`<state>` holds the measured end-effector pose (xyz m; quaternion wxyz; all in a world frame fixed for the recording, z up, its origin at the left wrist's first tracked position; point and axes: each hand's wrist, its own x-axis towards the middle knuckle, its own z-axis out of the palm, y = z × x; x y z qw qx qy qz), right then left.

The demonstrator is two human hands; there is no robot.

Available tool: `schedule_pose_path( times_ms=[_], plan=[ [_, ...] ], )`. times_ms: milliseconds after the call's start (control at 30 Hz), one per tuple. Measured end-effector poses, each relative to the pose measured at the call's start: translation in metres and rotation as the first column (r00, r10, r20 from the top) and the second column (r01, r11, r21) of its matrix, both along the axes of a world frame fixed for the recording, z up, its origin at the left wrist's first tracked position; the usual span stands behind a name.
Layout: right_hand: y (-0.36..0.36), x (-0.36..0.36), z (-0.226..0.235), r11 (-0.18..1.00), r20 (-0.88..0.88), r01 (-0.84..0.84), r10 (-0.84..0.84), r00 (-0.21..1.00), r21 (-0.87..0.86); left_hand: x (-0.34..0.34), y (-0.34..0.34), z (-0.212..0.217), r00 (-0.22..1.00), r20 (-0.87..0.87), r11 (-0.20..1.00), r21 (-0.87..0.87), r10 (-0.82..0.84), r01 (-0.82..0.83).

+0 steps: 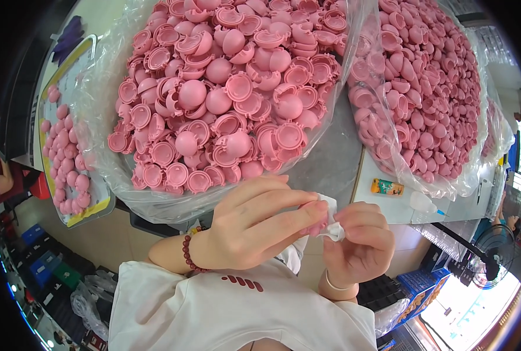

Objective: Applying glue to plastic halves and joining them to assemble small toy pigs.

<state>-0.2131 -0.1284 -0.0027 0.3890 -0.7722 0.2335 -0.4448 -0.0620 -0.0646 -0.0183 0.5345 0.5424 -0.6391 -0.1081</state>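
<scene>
In front of my chest, both hands meet at a small pink piece (313,228), mostly hidden by fingers. My left hand (260,219), with a beaded bracelet on its wrist, is closed around this piece. A crumpled white tissue or cloth (333,233) lies against the piece and shows between the two hands. My right hand (363,240) pinches the white material between thumb and fingers. Just beyond my hands, a heap of pink hollow half-shells (218,70) fills an open clear plastic bag (146,205).
At the right lies a second clear bag (448,186) of smaller-looking pink shells (415,120). Nearer stand an orange-and-green tube (387,187) and a white bottle (422,203) with a blue tip. Pink balls (61,140) fill a yellow-edged tray (91,215) at left. A fan (493,260) is at far right.
</scene>
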Motion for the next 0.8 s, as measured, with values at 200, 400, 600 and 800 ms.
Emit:
schedule_pose_path(
  times_ms=[200,400,600,800],
  plan=[
    [0.003,-0.002,0.000,1.000,-0.002,0.000,0.000,1.000,0.029,-0.001,0.001,-0.002,0.999,0.036,0.999,-0.040,0.028,-0.027],
    [0.005,-0.003,0.001,1.000,-0.071,0.000,0.002,0.997,0.031,-0.001,0.002,0.002,0.990,0.119,0.996,-0.065,0.074,-0.066],
    [0.006,-0.004,-0.006,0.997,0.019,0.003,-0.005,1.000,0.075,-0.002,0.003,0.008,0.983,0.165,0.996,-0.052,0.080,-0.072],
    [0.011,-0.005,-0.004,0.976,0.036,0.028,-0.037,0.999,0.217,-0.002,0.004,0.007,0.975,0.209,0.993,-0.111,0.071,-0.049]
  ],
)
